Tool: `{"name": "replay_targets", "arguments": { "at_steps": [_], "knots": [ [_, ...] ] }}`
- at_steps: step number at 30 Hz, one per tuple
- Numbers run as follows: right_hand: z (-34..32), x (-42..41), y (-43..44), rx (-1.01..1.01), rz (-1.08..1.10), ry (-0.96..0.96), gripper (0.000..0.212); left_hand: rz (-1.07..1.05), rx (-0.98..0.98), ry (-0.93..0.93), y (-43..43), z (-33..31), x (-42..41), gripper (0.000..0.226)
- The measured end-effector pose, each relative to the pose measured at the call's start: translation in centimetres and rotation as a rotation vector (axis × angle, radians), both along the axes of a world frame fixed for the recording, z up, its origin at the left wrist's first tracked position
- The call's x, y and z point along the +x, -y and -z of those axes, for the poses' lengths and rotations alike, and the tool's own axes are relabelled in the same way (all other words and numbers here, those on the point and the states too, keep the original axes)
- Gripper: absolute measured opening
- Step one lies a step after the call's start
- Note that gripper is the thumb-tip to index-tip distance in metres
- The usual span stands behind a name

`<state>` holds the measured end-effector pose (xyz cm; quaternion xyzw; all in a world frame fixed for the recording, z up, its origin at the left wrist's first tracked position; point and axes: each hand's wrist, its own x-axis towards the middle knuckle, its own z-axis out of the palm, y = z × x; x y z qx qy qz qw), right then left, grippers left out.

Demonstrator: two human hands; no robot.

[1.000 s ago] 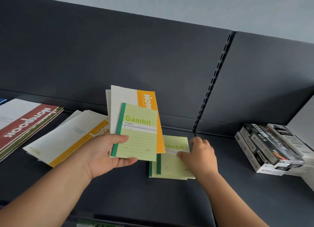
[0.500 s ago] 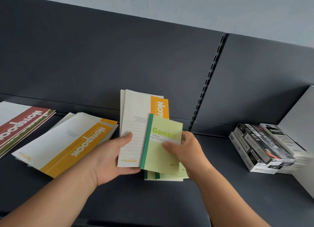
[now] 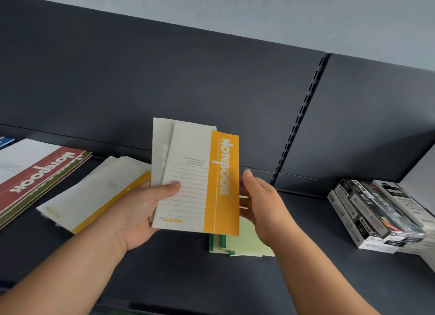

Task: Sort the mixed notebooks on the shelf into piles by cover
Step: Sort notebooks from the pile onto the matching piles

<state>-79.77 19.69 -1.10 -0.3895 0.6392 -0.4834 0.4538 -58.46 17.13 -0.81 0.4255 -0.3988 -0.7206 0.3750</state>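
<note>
Far left, the red-banded pile (image 3: 40, 173) is lying flat on the shelf (image 3: 188, 279), with a blue corner (image 3: 6, 141) poking in at the frame edge. Next to it, the orange-banded pile (image 3: 98, 197) is sitting splayed, its covers not squared up.

Your left hand (image 3: 141, 211) is gripping two notebooks upright above the shelf, thumb pressing on the front cover and fingers hidden behind. The front one is an orange-banded notebook (image 3: 200, 185). The rear notebook (image 3: 161, 150) is showing only a pale strip, so I can't tell its band colour.

Your right hand (image 3: 261, 204) is hovering just beside the orange edge, fingers loosely straight and holding nothing. I can't tell whether the fingertips are touching the cover. Below it the green pile (image 3: 244, 244) is lying on the shelf, partly hidden by the held pair and your wrist. Far right, the stacked boxes (image 3: 376, 215) are sitting well apart from the notebooks.

My read on the step: you're dealing out the held pair, and the orange one is up. The next move is calling for it to go left onto the orange-banded pile — not down onto the green. You could be peeling it off with the right hand and crossing over, or dropping it straight from the left. Check the rear cover first, since it may be heading elsewhere. Square the orange pile while landing it — it's looking loose enough for a cover to slide off.
</note>
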Motion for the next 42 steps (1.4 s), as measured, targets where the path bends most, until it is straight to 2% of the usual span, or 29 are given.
{"name": "replay_targets", "arguments": {
  "at_steps": [1, 2, 4, 8, 11, 13, 17, 19, 22, 24, 26, 29, 31, 34, 36, 38, 40, 42],
  "knots": [
    [-0.3, 0.7, 0.3, 0.026, -0.051, 0.103, 0.031, -0.003, 0.004, 0.015, -0.3, -0.2, 0.2, 0.05],
    [-0.3, 1.4, 0.7, 0.03, -0.091, 0.107, 0.03, -0.005, 0.005, 0.033, -0.5, -0.3, 0.5, 0.046],
    [-0.1, 2.9, 1.3, 0.005, -0.112, 0.046, 0.027, -0.045, 0.019, 0.057, -0.8, -0.8, 1.5, 0.031],
    [0.8, 5.9, 2.4, 0.017, -0.14, 0.049, 0.01, -0.303, 0.088, 0.109, -0.3, -1.2, 5.0, 0.019],
    [1.5, 8.3, 3.2, 0.009, -0.123, 0.034, 0.01, -0.328, 0.014, 0.241, 1.2, -1.3, 8.5, 0.015],
    [1.9, 9.8, 3.8, 0.018, -0.082, 0.031, 0.011, -0.34, -0.116, 0.464, 2.9, -0.9, 11.1, 0.013],
    [2.5, 11.8, 4.3, 0.032, -0.02, 0.028, 0.017, -0.24, -0.405, 1.22, 6.4, 1.3, 15.2, 0.01],
    [2.4, 12.9, 4.4, 0.03, -0.012, 0.077, 0.017, -0.203, -0.467, 1.375, 7.0, 2.4, 16.0, 0.019],
    [2.2, 14.9, 5.1, 0.005, -0.002, 0.148, 0.017, -0.103, -0.475, 1.33, 6.9, 3.6, 16.6, 0.046],
    [2.1, 16.4, 5.7, -0.019, 0.013, 0.162, 0.018, -0.063, -0.471, 1.275, 6.6, 3.6, 16.9, 0.053],
    [2.5, 17.8, 6.1, -0.01, 0.033, 0.127, 0.02, -0.09, -0.492, 1.203, 6.5, 3.5, 17.2, 0.049],
    [3.2, 18.9, 6.2, 0.013, 0.051, -0.005, 0.02, -0.12, -0.423, 1.112, 6.6, 3.5, 17.6, 0.05],
    [3.2, 18.8, 5.8, 0.01, 0.066, -0.078, 0.015, -0.141, -0.414, 1.068, 6.8, 3.4, 18.0, 0.032],
    [2.4, 17.8, 5.4, -0.021, 0.065, -0.08, 0.011, -0.19, -0.442, 1.03, 7.2, 2.6, 19.0, 0.012],
    [1.9, 17.3, 5.3, -0.007, 0.06, -0.053, 0.016, -0.23, -0.474, 1.034, 7.2, 1.7, 19.6, 0.013],
    [1.8, 17.4, 5.3, 0.012, 0.06, -0.03, 0.024, -0.322, -0.474, 0.96, 7.3, 0.9, 20.0, 0.016],
    [2.4, 17.7, 5.5, 0.03, 0.064, -0.178, 0.032, -0.435, -0.48, 0.914, 7.2, -0.4, 20.3, 0.015],
    [3.1, 18.2, 5.5, 0.108, 0.0, -0.535, 0.047, -0.536, -0.564, 1.0, 6.8, -2.4, 20.6, 0.016]
  ]
}}
